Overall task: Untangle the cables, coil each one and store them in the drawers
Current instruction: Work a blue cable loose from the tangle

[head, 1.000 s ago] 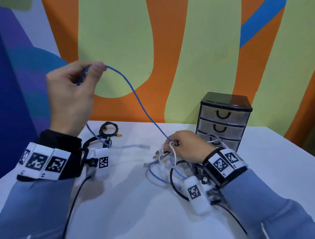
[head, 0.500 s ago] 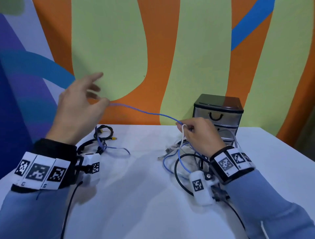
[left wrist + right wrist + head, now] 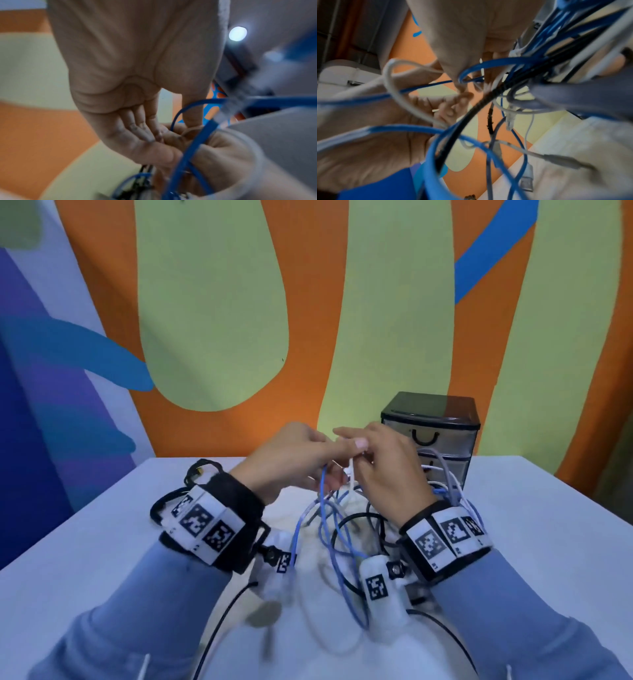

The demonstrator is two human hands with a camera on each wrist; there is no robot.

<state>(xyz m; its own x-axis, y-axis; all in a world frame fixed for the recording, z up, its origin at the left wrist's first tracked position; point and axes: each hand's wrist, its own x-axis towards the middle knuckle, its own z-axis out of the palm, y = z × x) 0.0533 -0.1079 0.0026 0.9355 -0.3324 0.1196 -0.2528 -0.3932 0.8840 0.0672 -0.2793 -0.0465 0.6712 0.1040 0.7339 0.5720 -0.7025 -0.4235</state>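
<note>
both hands meet above worktop (image 3: 102, 542). right hand (image 3: 383, 470) pinches white cable (image 3: 351, 479) plus bunch of loops; left hand (image 3: 291, 460) fingers curled on blue cable (image 3: 337, 546) right beside it. rest of tangle hangs below grip, drawers (image 3: 442, 446) just behind right hand. imo feed blue through slowly, don't yank or knot tightens.

Where the left hand (image 3: 291, 457) and right hand (image 3: 383, 467) meet in front of the drawer unit (image 3: 432, 436), their fingertips cover each grip, so which strand each pinches cannot be told. The blue cable (image 3: 337, 546) blurs below the hands. Both wrist views are smeared; the right hand hides the unit's lower drawers.
</note>
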